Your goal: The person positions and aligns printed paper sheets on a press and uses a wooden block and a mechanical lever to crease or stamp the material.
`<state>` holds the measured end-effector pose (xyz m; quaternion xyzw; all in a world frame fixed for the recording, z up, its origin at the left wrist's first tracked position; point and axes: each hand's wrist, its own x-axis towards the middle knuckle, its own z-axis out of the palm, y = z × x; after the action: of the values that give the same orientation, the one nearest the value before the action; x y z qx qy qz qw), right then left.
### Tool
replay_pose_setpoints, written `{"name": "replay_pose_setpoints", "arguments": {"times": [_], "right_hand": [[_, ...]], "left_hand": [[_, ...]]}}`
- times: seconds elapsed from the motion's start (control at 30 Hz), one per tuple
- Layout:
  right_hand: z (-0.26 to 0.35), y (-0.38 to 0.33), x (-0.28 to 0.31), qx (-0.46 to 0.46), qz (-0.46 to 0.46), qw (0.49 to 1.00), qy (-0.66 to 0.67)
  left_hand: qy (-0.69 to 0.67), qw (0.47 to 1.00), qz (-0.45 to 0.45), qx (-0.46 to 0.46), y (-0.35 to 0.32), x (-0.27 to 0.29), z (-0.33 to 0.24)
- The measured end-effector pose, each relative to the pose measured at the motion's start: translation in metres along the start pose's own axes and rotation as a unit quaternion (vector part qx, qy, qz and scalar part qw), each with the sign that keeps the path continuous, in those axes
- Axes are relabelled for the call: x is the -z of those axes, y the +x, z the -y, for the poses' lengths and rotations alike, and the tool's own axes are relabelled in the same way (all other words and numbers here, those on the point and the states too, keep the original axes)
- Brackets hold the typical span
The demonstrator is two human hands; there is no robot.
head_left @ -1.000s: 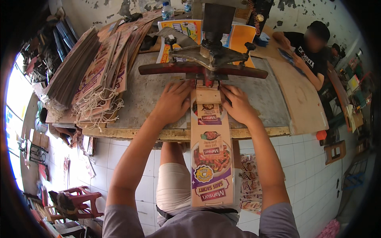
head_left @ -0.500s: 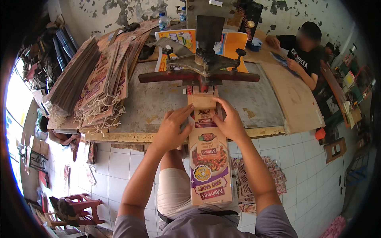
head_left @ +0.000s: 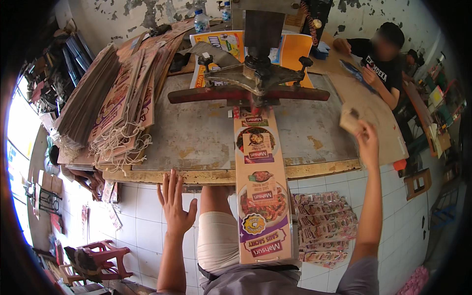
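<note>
A long printed cardboard strip (head_left: 265,169) in tan, purple and red lies under the press head (head_left: 258,78). It runs toward me over the table's front edge to my lap. My right hand (head_left: 368,145) is raised over the right side of the table, its fingers closed on a small tan block (head_left: 350,120) that looks wooden. To the left of the strip, my left hand (head_left: 178,209) hangs at the table's front edge, fingers spread, holding nothing. Neither hand touches the strip.
Stacked printed strips with white strings (head_left: 105,105) cover the table's left. Two water bottles (head_left: 201,22) stand behind. A co-worker (head_left: 386,64) sits at the far right, handling something blue. Printed packs (head_left: 324,223) lie on the tiled floor beside a red stool (head_left: 105,258) farther left.
Both hands have left the strip. My right hand has carried the tan block away to the right, while the left has drawn back toward me and opened. More of the strip's print shows.
</note>
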<state>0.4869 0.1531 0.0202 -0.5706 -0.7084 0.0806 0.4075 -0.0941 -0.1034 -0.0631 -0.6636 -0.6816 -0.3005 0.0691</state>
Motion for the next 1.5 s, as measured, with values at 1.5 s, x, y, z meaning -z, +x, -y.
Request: {"name": "replay_pose_setpoints", "arguments": {"times": [1.5], "right_hand": [[0.017, -0.019, -0.045, -0.024, -0.084, 0.992, -0.086]], "left_hand": [[0.084, 0.959, -0.268, -0.044, -0.002, -0.138, 0.049]]}}
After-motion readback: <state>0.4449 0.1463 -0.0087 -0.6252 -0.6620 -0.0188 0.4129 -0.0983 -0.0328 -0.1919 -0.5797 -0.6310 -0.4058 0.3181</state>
